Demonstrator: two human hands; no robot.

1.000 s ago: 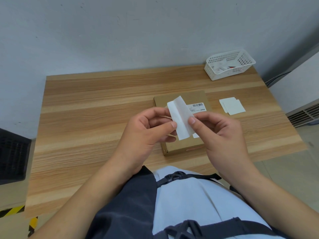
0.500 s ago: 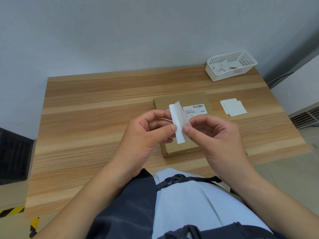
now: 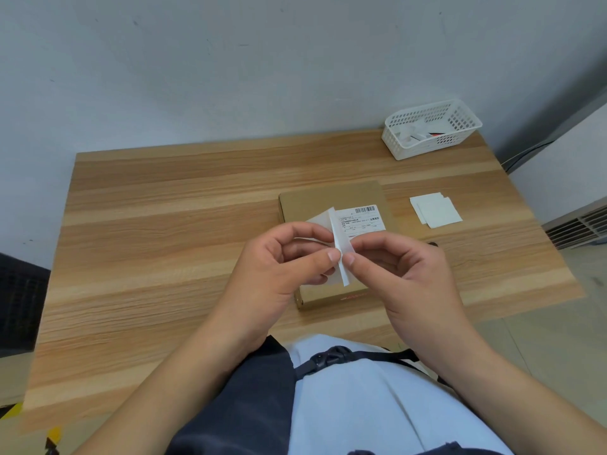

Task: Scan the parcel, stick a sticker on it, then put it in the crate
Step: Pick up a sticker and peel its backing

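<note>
A flat brown cardboard parcel lies on the wooden table, with a white barcode label on its top. Above its near half, my left hand and my right hand pinch a white sticker sheet between thumbs and forefingers. The sheet stands nearly edge-on, and a thin layer curls away to the left behind my left fingers. My hands hide the near part of the parcel.
Loose white sticker sheets lie to the right of the parcel. A white plastic basket with small items stands at the back right corner. A dark crate sits beyond the table's left edge.
The sticker sheet has turned from face-on to nearly edge-on, and a layer has peeled off to the left. Both hands have stayed over the parcel.
</note>
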